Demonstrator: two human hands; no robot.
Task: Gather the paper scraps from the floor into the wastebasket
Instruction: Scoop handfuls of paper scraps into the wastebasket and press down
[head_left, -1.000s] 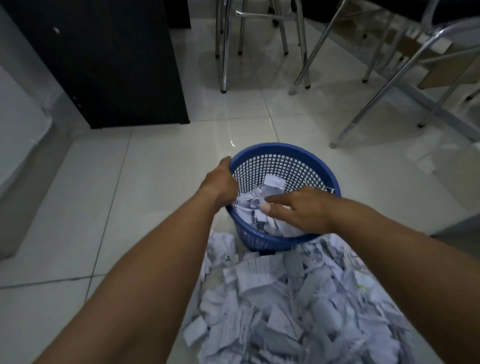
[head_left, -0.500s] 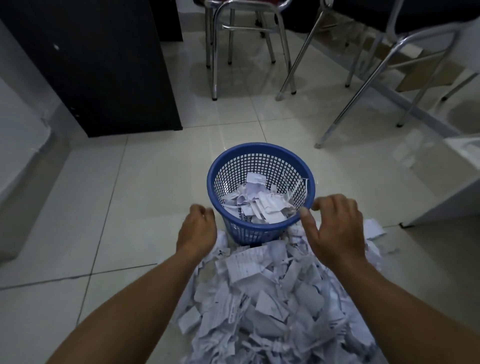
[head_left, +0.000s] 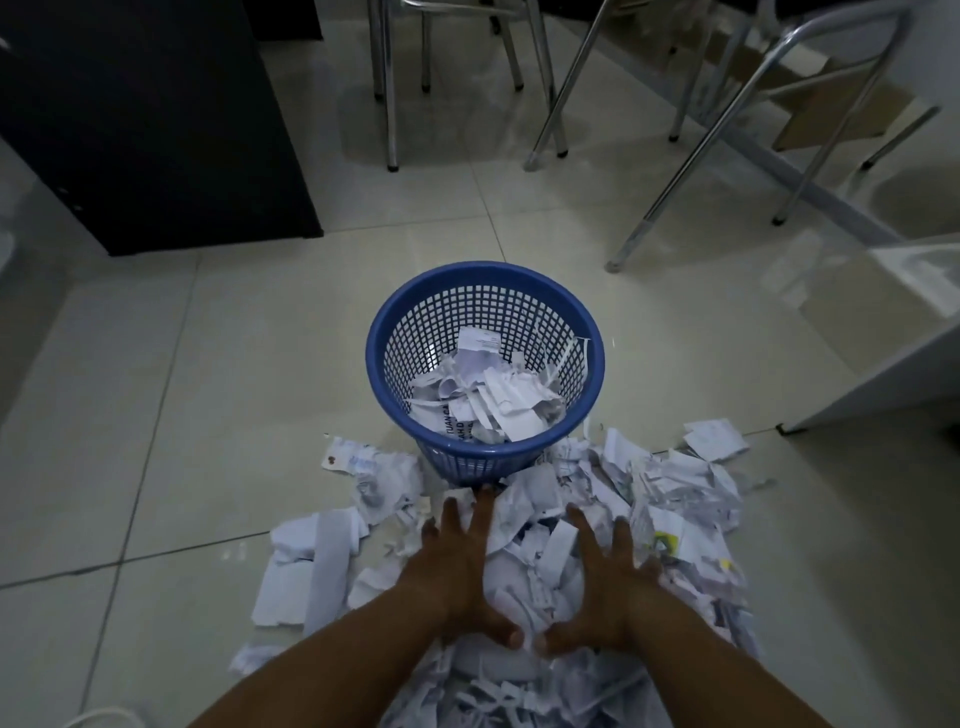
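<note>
A pale tiled floor (head_left: 208, 415) is stretching out under you in dim light, with a dark cabinet (head_left: 145, 119) standing at its far left and metal chair legs (head_left: 392, 104) crossing its far edge; the chair seats are cut off by the top of the frame. The blue wastebasket (head_left: 379, 332) is sitting upright in the middle of the floor, partly filled with torn paper (head_left: 488, 400), so its bottom is hidden. The paper scraps (head_left: 675, 499) are lying heaped on the floor against the basket's near side and running out of view past the bottom edge. You are laying both hands flat on this heap. Your left hand (head_left: 457, 566) and right hand (head_left: 608, 587) are spread with straight fingers and grasping nothing, the thumbs nearly meeting. Your palms are covering the scraps beneath. The print on the scraps is too small to read. A white cord (head_left: 104, 719) is barely showing at the bottom left.
</note>
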